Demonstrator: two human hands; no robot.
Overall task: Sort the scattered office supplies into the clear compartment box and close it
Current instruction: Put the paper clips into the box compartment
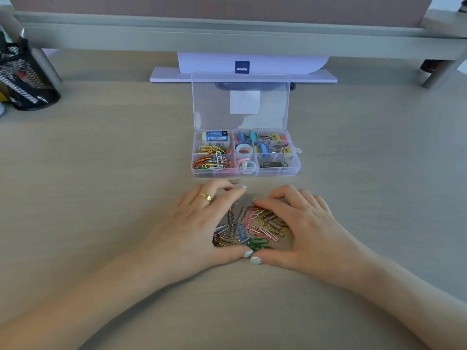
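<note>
Both hands are cupping a loose heap of paper clips (249,227) on the counter (101,173), a little in from its near edge. The left hand (202,221) is walling off the heap's left side, fingers stretched forward and relaxed, gripping nothing. The right hand (300,221) is doing the same on the right with its fingers arched over the clips, and I cannot tell whether any clip is caught under them. The two thumbs are nearly touching on the near side, so the grip, such as it is, is a fence around the pile and not a hold on it.

The clear compartment box (278,170) is sitting just beyond the hands toward the far edge, with its lid (217,104) standing upright. Its left compartments are already carrying coloured clips, while the others are holding an eraser (216,136), binder clips (267,142) and pastel rings (243,150).

The risks, as I judge them, are these. One stray clip (235,181) is lying outside the fence, between the left fingertips and the box front, and could be missed. The far side of the heap is looking open, so squeezing inward may squirt clips out toward the box. Clips hook together, so a lifted handful may be trailing a chain that drops across a divider or into the ring compartment. The left compartments are looking fairly full, and clips heaped above the walls could be stopping the lid from latching. A knock to the upright lid could also shove the light box back.
</note>
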